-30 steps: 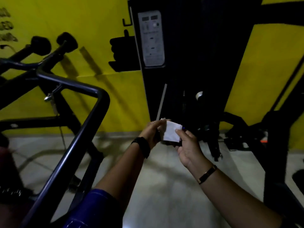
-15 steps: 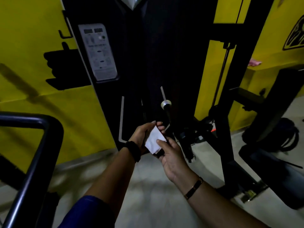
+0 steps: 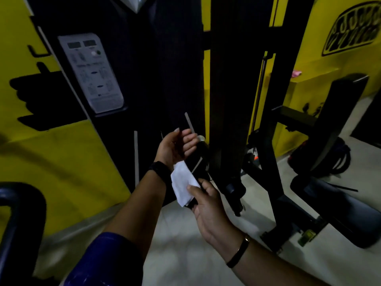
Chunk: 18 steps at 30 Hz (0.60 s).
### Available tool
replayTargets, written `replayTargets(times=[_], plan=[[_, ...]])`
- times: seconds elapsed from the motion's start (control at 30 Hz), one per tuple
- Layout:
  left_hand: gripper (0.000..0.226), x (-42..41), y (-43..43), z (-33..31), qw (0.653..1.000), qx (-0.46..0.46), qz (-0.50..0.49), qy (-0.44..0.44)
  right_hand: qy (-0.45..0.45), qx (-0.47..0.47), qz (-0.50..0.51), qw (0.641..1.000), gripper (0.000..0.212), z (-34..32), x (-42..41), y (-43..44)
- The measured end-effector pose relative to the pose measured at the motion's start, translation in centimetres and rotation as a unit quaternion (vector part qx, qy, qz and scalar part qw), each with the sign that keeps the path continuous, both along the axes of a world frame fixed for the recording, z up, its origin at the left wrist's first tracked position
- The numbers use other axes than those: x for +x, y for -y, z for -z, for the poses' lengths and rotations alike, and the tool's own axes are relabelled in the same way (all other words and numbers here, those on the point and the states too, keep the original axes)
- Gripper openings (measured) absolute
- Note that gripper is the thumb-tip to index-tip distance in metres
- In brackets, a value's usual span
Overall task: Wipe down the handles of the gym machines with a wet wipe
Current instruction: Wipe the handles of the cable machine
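Note:
A black machine handle [image 3: 199, 156] with a chrome end cap slants down the middle of the view, in front of the dark weight tower. My left hand [image 3: 175, 146] is beside its upper end, palm turned toward me and fingers straight, fingertips touching the grip near the cap. The white wet wipe [image 3: 181, 182] is draped over the handle's lower part. My right hand [image 3: 208, 207] grips that lower part from below, with the thumb pinching the wipe against the handle. The handle's lowest end is hidden by wipe and hand.
The black weight tower carries a grey instruction placard [image 3: 92, 73]. A black tubular frame [image 3: 22, 205] rises at the lower left. A padded bench and machine base [image 3: 340, 213] fill the right. Yellow walls stand behind, and pale floor [image 3: 185, 254] lies below my arms.
The view has swung right and closer to the tower. My left hand has let go of the wipe and opened by the handle's top. My right hand now holds the wipe on the lower handle.

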<state>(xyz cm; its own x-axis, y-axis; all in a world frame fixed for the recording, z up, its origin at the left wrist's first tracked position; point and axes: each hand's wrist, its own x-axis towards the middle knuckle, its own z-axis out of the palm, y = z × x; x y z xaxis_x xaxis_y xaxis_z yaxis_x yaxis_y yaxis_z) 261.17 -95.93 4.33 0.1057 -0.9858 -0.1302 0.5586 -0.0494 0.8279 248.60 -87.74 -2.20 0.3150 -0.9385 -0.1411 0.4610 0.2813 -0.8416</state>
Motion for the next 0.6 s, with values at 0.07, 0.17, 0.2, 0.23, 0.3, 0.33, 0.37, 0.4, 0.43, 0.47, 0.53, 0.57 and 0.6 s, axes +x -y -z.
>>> replayTargets(times=[0.07,0.17,0.2,0.23,0.3,0.33,0.37,0.4,0.43,0.47,0.53,0.57,0.6], plan=[[0.036,-0.1,1.6,-0.7,1.000,-0.001,0.012,0.017,-0.015,-0.011,0.018,1.000,0.024,0.1,0.5,0.6],[0.035,-0.4,3.7,-0.3,0.997,-0.029,0.018,0.070,-0.078,-0.043,0.061,0.994,0.020,0.8,1.2,1.9],[0.033,-0.7,4.1,0.3,0.994,-0.061,-0.002,0.092,-0.112,-0.055,0.075,0.989,0.020,1.1,1.2,2.1],[0.031,-0.9,4.3,1.0,0.986,-0.112,-0.030,0.122,-0.139,-0.065,0.083,0.985,0.019,1.4,1.2,2.1],[0.031,-1.0,4.5,2.3,0.935,-0.261,-0.070,0.228,-0.167,-0.063,0.104,0.978,0.017,2.5,1.2,1.6],[0.038,-1.0,4.5,2.8,0.885,-0.344,-0.074,0.305,-0.170,-0.054,0.114,0.977,0.020,3.1,1.2,1.2],[0.050,-0.9,4.6,2.9,0.812,-0.432,-0.075,0.385,-0.164,-0.045,0.123,0.978,0.022,3.6,1.1,0.7],[0.063,-1.1,4.8,2.7,0.731,-0.508,-0.072,0.450,-0.162,-0.039,0.128,0.978,0.024,4.0,1.0,0.2],[0.075,-1.4,5.3,2.6,0.663,-0.562,-0.060,0.491,-0.167,-0.038,0.133,0.976,0.025,4.3,0.8,-0.2],[0.084,-1.9,5.9,2.5,0.612,-0.597,-0.048,0.516,-0.180,-0.041,0.138,0.973,0.025,4.5,0.5,-0.5],[0.084,-3.2,6.4,2.5,0.558,-0.624,-0.039,0.545,-0.212,-0.053,0.158,0.963,0.016,4.8,-0.4,-1.0],[0.083,-3.5,6.4,2.7,0.550,-0.623,-0.046,0.555,-0.225,-0.059,0.171,0.957,0.013,4.9,-1.0,-1.1],[0.086,-3.7,6.3,2.9,0.546,-0.613,-0.053,0.569,-0.236,-0.063,0.186,0.952,0.013,5.1,-1.7,-1.3]])
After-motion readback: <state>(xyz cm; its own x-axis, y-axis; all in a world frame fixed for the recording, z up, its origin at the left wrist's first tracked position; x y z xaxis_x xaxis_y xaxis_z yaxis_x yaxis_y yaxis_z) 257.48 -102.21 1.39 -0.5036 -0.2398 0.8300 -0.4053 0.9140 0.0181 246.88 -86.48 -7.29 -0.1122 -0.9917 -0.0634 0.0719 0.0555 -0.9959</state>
